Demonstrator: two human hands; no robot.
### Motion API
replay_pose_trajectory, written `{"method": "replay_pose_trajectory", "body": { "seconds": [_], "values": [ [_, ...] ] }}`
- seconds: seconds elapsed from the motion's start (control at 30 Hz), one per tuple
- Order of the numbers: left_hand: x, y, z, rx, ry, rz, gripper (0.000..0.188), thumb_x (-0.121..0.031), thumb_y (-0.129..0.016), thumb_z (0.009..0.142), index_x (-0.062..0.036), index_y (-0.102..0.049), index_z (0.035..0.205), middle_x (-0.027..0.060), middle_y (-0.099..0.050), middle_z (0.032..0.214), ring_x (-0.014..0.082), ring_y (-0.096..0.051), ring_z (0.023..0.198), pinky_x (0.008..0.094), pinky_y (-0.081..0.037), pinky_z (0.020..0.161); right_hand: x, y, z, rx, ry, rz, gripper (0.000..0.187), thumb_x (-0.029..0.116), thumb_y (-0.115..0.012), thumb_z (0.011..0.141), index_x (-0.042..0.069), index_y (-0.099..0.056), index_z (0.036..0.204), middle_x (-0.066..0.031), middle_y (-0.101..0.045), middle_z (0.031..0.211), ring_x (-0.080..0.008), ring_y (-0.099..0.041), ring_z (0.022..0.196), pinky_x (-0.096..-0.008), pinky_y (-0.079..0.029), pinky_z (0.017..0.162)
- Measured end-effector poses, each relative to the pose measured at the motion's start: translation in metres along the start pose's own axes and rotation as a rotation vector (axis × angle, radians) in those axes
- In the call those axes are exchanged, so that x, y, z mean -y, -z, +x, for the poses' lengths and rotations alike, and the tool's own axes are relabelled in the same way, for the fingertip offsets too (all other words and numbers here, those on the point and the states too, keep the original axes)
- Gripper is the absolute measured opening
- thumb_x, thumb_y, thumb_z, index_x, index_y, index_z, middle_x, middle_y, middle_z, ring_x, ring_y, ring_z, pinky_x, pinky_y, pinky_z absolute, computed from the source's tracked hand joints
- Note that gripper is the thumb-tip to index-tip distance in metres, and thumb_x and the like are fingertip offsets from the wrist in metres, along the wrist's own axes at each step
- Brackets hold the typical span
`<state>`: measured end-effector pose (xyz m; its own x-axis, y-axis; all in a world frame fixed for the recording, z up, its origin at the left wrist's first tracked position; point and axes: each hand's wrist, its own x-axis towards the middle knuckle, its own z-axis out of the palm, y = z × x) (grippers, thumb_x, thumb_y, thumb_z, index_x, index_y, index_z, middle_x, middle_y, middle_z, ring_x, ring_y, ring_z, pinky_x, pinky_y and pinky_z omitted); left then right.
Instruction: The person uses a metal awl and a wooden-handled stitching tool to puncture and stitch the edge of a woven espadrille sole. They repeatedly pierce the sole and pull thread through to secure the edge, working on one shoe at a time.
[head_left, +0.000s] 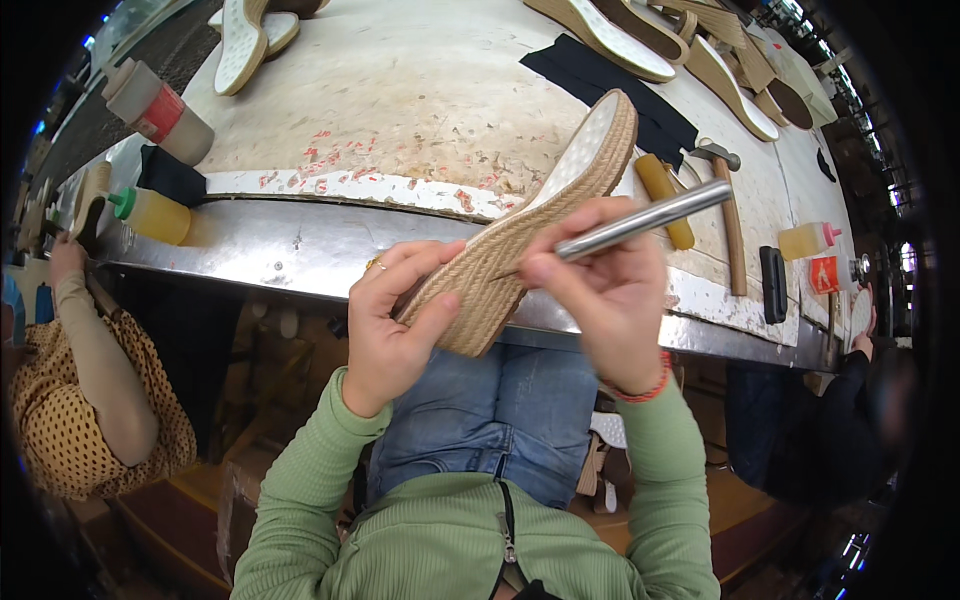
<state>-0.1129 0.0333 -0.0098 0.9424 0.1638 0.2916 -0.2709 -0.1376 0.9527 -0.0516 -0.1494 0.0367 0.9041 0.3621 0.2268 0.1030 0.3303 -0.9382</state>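
A wedge shoe sole (500, 245) with a braided tan side and a white dimpled top is tilted over the table's front edge. My left hand (395, 315) is closed around its thick heel end, thumb on the braided side. In my right hand (605, 290) is a metal rod-shaped tool (645, 220), its thick silver shaft pointing up to the right. The tool's thin tip meets the braided side, near the heel; the exact contact is partly behind my fingers.
A hammer (733, 215), a yellow-brown roll (665, 200), a black cloth (615, 90) and a black bar-shaped object (773, 285) lie to the right. Glue-like bottles (152, 215) stand left. More wedge soles (730, 88) sit at the back. One person (105, 400) works at left, another (800, 430) at right.
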Motion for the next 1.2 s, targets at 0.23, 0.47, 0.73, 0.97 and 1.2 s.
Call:
{"method": "replay_pose_trajectory", "body": {
  "seconds": [0.23, 0.47, 0.73, 0.97, 1.2],
  "values": [
    [-0.004, -0.001, 0.001, -0.034, 0.002, 0.004, 0.036, 0.003, -0.063, 0.074, 0.0019, -0.068, 0.11, 0.0124, -0.065, 0.101, 0.0178, -0.061, 0.091, 0.028, -0.047, 0.082, -0.025, -0.013, 0.002, 0.007, 0.08, -0.114, 0.033, -0.005, -0.069, 0.082, -0.001, -0.046, 0.106, -0.0116, -0.064, 0.092, -0.0138, -0.066, 0.087, -0.0236, -0.055, 0.073],
    [-0.009, -0.003, 0.002, -0.06, 0.062, -0.058, 0.036, 0.005, -0.062, 0.073, 0.0026, -0.068, 0.109, 0.012, -0.065, 0.1, 0.0158, -0.061, 0.088, 0.0263, -0.048, 0.079, -0.026, -0.015, 0.001, 0.004, 0.113, -0.099, 0.032, -0.007, -0.068, 0.082, -0.001, -0.046, 0.104, -0.0115, -0.065, 0.089, -0.0132, -0.066, 0.085, -0.0232, -0.054, 0.072],
    [-0.002, -0.001, 0.003, -0.057, -0.021, 0.025, 0.034, 0.001, -0.063, 0.072, 0.0028, -0.069, 0.106, 0.0138, -0.066, 0.097, 0.0179, -0.063, 0.086, 0.0275, -0.048, 0.078, -0.026, -0.02, -0.004, -0.017, 0.146, -0.258, 0.037, -0.008, -0.069, 0.081, 0.001, -0.043, 0.106, -0.0105, -0.063, 0.09, -0.0127, -0.064, 0.083, -0.0233, -0.051, 0.071],
    [-0.004, 0.0, 0.004, -0.038, -0.021, 0.037, 0.032, 0.002, -0.062, 0.073, 0.0039, -0.068, 0.104, 0.014, -0.065, 0.098, 0.0174, -0.062, 0.086, 0.0272, -0.048, 0.078, -0.027, -0.025, -0.003, -0.051, 0.161, -0.356, 0.04, -0.006, -0.07, 0.081, 0.003, -0.042, 0.107, -0.009, -0.062, 0.09, -0.0093, -0.059, 0.077, -0.021, -0.046, 0.064],
    [-0.007, -0.004, 0.005, -0.06, 0.042, -0.098, 0.031, 0.008, -0.057, 0.074, 0.0064, -0.067, 0.104, 0.0124, -0.064, 0.099, 0.0147, -0.06, 0.088, 0.0253, -0.048, 0.077, -0.029, -0.02, -0.004, -0.084, 0.102, -0.075, 0.033, -0.005, -0.068, 0.083, 0.0, -0.044, 0.105, -0.0095, -0.062, 0.092, -0.0115, -0.064, 0.085, -0.0224, -0.054, 0.073]
  ]
}}
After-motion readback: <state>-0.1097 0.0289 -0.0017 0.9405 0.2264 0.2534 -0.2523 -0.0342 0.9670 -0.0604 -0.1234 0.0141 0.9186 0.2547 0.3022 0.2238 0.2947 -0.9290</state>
